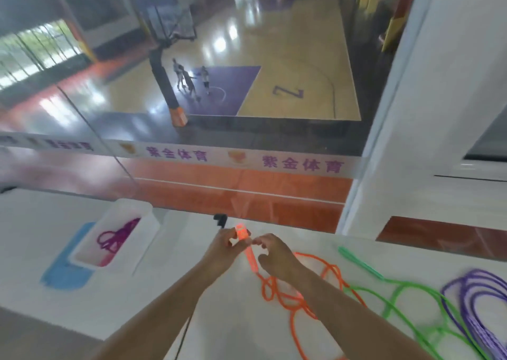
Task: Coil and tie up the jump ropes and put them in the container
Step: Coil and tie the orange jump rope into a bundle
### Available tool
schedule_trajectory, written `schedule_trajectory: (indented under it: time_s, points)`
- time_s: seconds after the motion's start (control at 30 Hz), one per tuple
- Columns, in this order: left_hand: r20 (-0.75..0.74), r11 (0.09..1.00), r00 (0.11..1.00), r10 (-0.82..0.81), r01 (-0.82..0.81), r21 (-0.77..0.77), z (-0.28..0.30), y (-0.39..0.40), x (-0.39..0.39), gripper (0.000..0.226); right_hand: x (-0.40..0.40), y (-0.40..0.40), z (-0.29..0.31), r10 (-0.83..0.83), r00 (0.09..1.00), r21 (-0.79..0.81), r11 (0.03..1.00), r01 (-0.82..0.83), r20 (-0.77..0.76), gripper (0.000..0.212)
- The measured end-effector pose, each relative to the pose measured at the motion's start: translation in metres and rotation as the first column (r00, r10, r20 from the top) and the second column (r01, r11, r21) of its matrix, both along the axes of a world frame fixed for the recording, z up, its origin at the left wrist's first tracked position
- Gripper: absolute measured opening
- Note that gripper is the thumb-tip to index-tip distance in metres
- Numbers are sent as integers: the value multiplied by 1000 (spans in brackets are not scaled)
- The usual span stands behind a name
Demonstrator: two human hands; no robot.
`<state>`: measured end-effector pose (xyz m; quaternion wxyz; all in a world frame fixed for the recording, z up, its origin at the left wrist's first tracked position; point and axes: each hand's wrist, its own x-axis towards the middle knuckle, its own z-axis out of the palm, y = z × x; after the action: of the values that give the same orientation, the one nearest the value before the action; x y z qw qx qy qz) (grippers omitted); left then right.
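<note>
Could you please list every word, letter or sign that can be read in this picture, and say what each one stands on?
"紫金体育" in purple, near the middle of the white banner strip on the glass.
"紫金体育" again, further right on the same strip.
"Z", a purple letter painted on the court floor below.
The text at the strip's left end is too blurred to read.
No lettering can be made out on the orange jump rope handle, the ropes or the container.

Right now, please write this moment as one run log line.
left hand: holds orange rope handle | right hand: at handle, grip unclear | container: one magenta rope inside | green rope, purple rope: loose
</note>
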<state>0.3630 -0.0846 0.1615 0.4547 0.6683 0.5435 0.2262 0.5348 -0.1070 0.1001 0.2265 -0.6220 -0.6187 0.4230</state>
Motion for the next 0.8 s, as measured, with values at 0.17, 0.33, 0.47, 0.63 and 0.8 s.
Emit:
schedule_trajectory:
  time_s: [0.17,0.33,0.47,0.63,0.8]
  points:
    - [338,948,915,219,-117,-296,13,14,-69,7,-58,-1,-2,-36,998,-96,995,30,-57,18]
    - [-37,977,995,90,-96,-190,0,34,-151,27,-86,4,1,48,993,-72,997,-40,108,14]
    - [-663,869,734,-146,415,268,-21,34,-175,40,-101,11,11,153,964,-127,984,-128,216,15]
    - [-799,719,549,-244,656,231,-30,31,-161,44,-97,12,19,260,921,-139,964,-229,289,20]
    - [-508,845,727,-462,534,-5,-18,13,-128,28,-90,8,23,225,948,-147,970,-196,225,30]
